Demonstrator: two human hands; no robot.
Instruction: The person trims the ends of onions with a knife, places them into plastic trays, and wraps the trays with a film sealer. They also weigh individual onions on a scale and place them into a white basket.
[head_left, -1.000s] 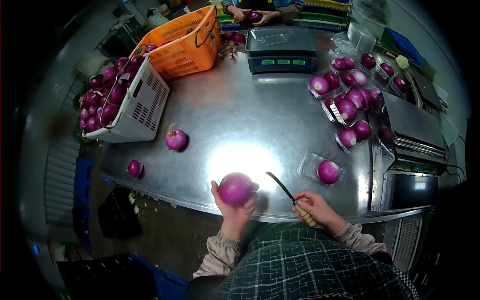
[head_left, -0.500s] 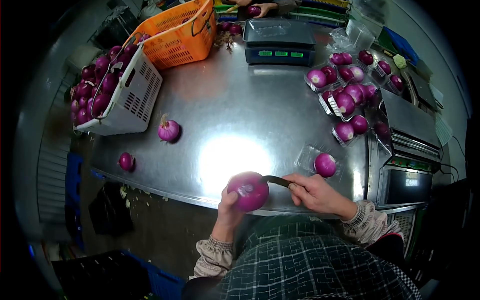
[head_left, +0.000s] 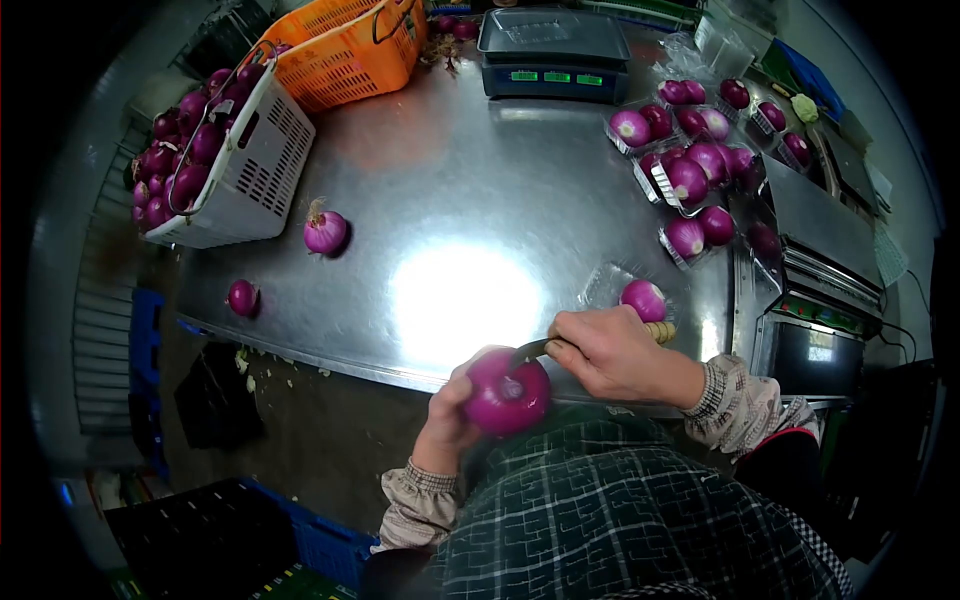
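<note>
My left hand (head_left: 447,415) is wrapped round the side of a large red onion (head_left: 515,405), held over the table's front edge with its pale end turned up towards me. In my right hand (head_left: 615,355) is a knife (head_left: 533,350) with a dark curved blade. Its light handle sticks out behind my fist. The blade's tip lies against the upper part of the onion, close to the pale end. Just beyond my right hand, another red onion (head_left: 643,299) sits in a clear plastic tray (head_left: 603,286).
Two loose red onions, one larger (head_left: 325,232) and one smaller (head_left: 242,297), lie left on the steel table (head_left: 420,185). A white basket (head_left: 265,170) full of onions, an orange basket (head_left: 350,60) and a scale (head_left: 555,75) stand behind. Packed onions (head_left: 688,182) and a machine (head_left: 815,240) are right.
The onion has tilted and shifted slightly right and down. My right hand has turned, bringing the blade onto the onion's upper part near the pale end. The view has tipped downward.
</note>
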